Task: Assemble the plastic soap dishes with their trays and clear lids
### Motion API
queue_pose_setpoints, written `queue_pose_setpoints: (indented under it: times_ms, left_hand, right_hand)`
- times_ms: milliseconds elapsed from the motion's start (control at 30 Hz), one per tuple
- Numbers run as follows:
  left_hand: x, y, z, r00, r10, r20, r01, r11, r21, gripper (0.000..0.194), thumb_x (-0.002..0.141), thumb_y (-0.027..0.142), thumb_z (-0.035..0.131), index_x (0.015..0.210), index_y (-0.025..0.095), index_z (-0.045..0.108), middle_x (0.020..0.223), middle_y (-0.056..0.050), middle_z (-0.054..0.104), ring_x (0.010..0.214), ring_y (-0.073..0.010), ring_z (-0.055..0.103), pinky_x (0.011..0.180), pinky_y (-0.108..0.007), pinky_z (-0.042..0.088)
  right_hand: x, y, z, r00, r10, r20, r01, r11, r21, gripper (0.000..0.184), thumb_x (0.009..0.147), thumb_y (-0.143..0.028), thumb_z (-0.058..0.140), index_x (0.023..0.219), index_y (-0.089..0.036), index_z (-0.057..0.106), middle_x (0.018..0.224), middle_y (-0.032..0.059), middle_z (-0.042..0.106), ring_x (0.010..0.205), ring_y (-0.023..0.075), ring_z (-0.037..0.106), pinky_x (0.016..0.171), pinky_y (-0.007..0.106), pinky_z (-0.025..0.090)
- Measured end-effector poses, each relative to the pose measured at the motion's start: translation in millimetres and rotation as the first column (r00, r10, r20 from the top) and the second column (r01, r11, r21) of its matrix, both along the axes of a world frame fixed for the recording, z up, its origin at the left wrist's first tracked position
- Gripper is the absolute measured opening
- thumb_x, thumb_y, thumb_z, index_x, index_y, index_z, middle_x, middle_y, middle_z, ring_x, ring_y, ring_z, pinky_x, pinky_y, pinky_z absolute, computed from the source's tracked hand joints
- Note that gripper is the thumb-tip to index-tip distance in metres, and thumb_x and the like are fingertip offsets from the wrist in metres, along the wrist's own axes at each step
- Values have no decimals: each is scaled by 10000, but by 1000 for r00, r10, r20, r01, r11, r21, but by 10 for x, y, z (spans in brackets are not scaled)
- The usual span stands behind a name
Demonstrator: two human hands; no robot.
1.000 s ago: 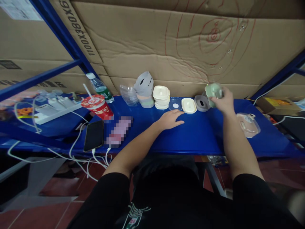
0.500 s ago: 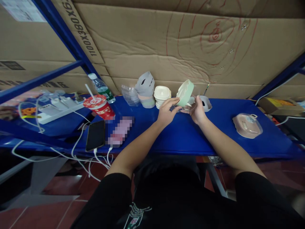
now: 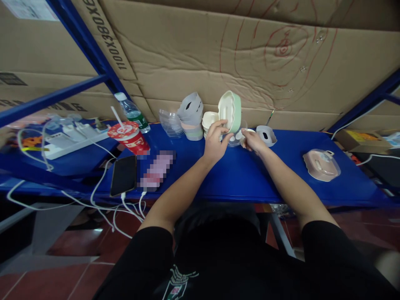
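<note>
My left hand [image 3: 216, 143] grips a pale green box with a cream inner tray [image 3: 229, 111], tilted up so its inside faces left. To its right, my right hand [image 3: 253, 141] is closed in a pinch at a small white piece [image 3: 249, 131], whose kind I cannot make out. Below and between the hands is a clear plastic lid [image 3: 233, 143], partly hidden. Just behind my left hand stands a stack of cream trays [image 3: 210, 119]. A grey scalloped cover with an oval slot [image 3: 266, 136] lies right of my right hand.
Grey scalloped covers [image 3: 191, 109] and clear lids [image 3: 171, 123] are stacked at the back. On the left are a red cup with a straw [image 3: 129, 139], a bottle [image 3: 134, 114], phones [image 3: 124, 177] and charging cables. A pink lidded box [image 3: 321, 164] sits at right.
My left hand has moved the green box left and up, turning it more upright. My right hand has come off the clear lid's side and now pinches the small white piece.
</note>
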State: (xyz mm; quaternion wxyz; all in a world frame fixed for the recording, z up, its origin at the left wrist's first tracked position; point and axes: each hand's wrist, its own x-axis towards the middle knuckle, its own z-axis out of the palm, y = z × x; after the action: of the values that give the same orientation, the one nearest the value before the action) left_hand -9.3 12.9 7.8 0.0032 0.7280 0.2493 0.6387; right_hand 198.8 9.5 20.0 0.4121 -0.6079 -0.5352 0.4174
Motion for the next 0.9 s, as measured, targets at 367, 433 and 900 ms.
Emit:
queue_pose_setpoints:
  times_ms: [367, 433, 900]
  left_hand:
    - [36, -31, -64, 983, -37, -180, 33, 999, -21, 114, 1050, 331, 671, 1069, 220, 653, 1288, -113, 702, 1228, -251, 685, 1061, -480, 578]
    - [24, -16, -63, 986, -20, -163, 20, 1000, 2, 121, 1047, 340, 677, 1067, 224, 650, 1271, -110, 704, 1211, -251, 688, 1055, -481, 578]
    - [26, -36, -88, 984, -57, -166, 48, 997, -54, 109, 993, 272, 721, 1038, 237, 628, 1262, -92, 690, 1174, -237, 683, 1043, -448, 582]
  right_hand:
    - [47, 67, -100, 947, -80, 310, 43, 991, 124, 361, 940, -428, 728, 1193, -173, 691, 704, 36, 743, 504, 163, 588, 529, 288, 473]
    - [66, 93, -135, 911, -135, 390, 64, 980, 190, 464, 931, -437, 715, 1295, -151, 684, 802, 81, 783, 681, 229, 704, 677, 342, 562]
    - [141, 73, -162, 809, -157, 566, -72, 930, 361, 438, 973, -365, 583, 1339, -187, 742, 1395, 180, 713, 1310, 374, 643, 1131, 538, 509]
